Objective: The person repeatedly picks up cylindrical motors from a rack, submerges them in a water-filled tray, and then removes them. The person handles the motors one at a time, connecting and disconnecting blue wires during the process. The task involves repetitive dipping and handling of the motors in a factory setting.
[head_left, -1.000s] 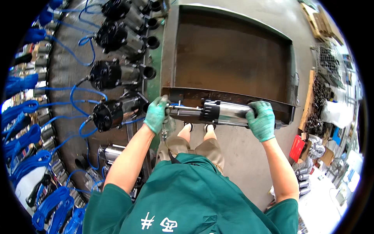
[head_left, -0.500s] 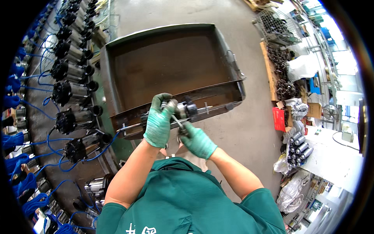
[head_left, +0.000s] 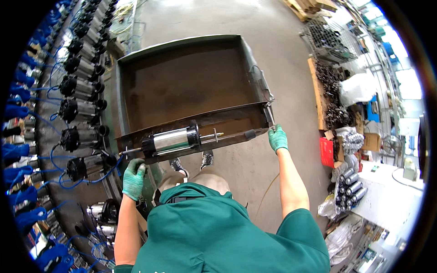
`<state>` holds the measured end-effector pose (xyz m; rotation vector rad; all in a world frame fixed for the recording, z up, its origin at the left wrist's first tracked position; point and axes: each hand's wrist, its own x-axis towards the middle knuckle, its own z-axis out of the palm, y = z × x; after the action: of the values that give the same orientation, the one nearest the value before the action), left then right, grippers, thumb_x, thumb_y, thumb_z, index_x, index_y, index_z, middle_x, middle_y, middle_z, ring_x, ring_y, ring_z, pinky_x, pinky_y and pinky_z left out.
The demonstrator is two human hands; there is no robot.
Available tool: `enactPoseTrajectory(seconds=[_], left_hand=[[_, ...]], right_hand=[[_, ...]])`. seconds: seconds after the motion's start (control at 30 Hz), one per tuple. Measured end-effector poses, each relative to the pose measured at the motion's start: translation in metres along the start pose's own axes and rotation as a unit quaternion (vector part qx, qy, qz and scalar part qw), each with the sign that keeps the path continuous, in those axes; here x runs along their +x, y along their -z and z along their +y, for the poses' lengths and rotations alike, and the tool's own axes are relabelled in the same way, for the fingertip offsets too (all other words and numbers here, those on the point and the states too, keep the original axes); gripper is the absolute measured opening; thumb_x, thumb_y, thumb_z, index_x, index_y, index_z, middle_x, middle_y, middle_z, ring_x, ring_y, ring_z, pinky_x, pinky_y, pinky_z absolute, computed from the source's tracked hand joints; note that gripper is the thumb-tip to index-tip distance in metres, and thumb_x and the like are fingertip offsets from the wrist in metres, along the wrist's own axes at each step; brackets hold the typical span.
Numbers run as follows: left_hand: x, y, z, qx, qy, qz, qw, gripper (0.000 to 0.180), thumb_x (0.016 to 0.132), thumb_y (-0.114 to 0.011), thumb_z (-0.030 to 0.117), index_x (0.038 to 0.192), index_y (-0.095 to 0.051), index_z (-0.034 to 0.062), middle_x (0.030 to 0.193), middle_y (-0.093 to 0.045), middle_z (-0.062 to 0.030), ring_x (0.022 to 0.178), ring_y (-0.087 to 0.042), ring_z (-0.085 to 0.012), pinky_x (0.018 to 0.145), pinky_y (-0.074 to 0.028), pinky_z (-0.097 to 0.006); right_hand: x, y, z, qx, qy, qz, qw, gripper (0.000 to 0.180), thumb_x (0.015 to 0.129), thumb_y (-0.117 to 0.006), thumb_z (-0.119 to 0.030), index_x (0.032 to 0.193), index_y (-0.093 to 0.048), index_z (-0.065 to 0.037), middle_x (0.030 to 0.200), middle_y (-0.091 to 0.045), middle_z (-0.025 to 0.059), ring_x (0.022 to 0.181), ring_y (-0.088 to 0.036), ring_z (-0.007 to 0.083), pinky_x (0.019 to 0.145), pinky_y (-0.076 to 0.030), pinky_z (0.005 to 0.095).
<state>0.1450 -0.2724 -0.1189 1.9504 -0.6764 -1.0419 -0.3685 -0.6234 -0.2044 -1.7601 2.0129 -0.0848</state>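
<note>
Nearest in, the left hand (head_left: 134, 182) is right by the near-left corner of the metal tank (head_left: 121, 98), fingers curled; whether that grip has anything, can't tell! Just beyond, the steel-and-black cylinder (head_left: 175, 140) lies lengthwise along the near edge, rods poking out both ends, neither hand on it. Laying it there looks done; fastening, and what's left, don't show. At the near-right corner, the right hand (head_left: 277, 139) appears to clasp a slim metal tool's (head_left: 270, 113) lower end. Past the left edge, a row of similar units (head_left: 82, 138).
</note>
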Motion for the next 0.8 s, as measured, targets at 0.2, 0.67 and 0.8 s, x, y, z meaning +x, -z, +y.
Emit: enactPoseTrajectory(seconds=[0.2, 0.67, 0.8], left_hand=[[-0.023, 0.028, -0.040, 0.235, -0.039, 0.170, 0.956, 0.030, 0.097, -0.072, 0.014, 0.124, -0.067, 0.0025, 0.115, -0.071, -0.0145, 0.109, -0.068, -0.0291, 0.097, -0.054, -0.039], [0.057, 0.070, -0.049, 0.506, 0.045, 0.072, 0.858, 0.042, 0.090, -0.071, 0.020, 0.129, -0.063, 0.0068, 0.125, -0.069, -0.0180, 0.112, -0.068, -0.0383, 0.096, -0.056, -0.050], [0.056, 0.071, -0.052, 0.500, 0.042, 0.066, 0.863, 0.038, 0.089, -0.073, 0.022, 0.122, -0.063, 0.0057, 0.122, -0.069, -0.0179, 0.108, -0.068, -0.0390, 0.093, -0.056, -0.051]], right_hand=[[0.004, -0.038, 0.032, 0.227, -0.053, -0.060, 0.971, 0.038, 0.093, -0.072, -0.017, 0.123, -0.056, 0.000, 0.112, -0.068, 0.0167, 0.098, -0.065, 0.0244, 0.092, -0.053, 0.0431], [-0.152, -0.001, -0.322, -0.183, 0.444, -0.193, 0.855, 0.036, 0.096, -0.063, -0.026, 0.126, -0.064, -0.008, 0.138, -0.062, 0.0191, 0.101, -0.072, 0.0414, 0.087, -0.059, 0.0520], [-0.142, -0.003, -0.334, -0.194, 0.422, -0.262, 0.846, 0.025, 0.089, -0.063, -0.017, 0.113, -0.066, -0.008, 0.130, -0.063, 0.0191, 0.098, -0.071, 0.0423, 0.087, -0.058, 0.0520]])
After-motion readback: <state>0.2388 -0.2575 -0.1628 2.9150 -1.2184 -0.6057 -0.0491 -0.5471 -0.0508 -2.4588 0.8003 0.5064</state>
